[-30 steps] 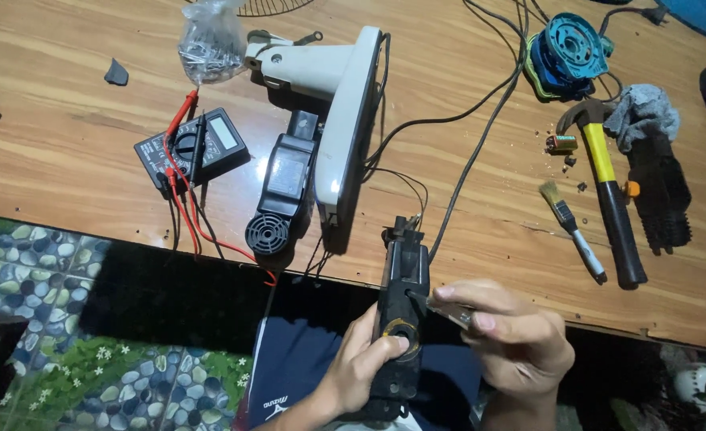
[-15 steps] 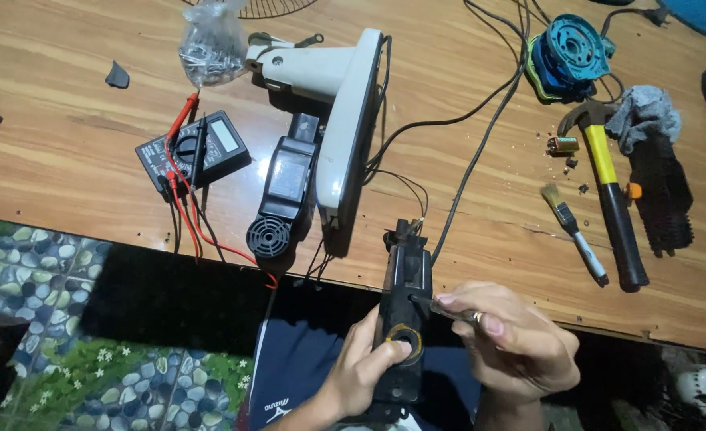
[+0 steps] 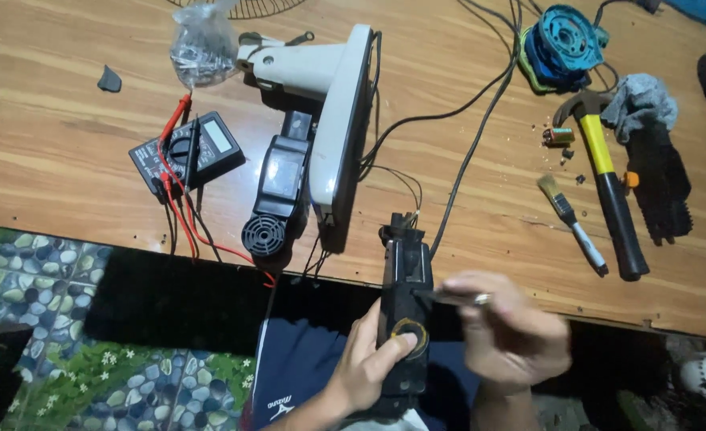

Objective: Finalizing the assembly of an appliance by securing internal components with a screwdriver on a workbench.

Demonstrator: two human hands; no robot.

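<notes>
Overhanging pebble floor (image 3: 65, 271) (green-patterned), wooden table (image 3: 65, 160).

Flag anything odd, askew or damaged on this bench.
The fan base lies tipped on its side, wires trailing. Small crumbs of debris are scattered by the hammer. The black part in the left hand has loose wires at its top.

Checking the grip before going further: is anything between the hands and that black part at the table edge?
Nothing visible. The left hand holds the black part directly, and the right hand, blurred, is at its side.
</notes>
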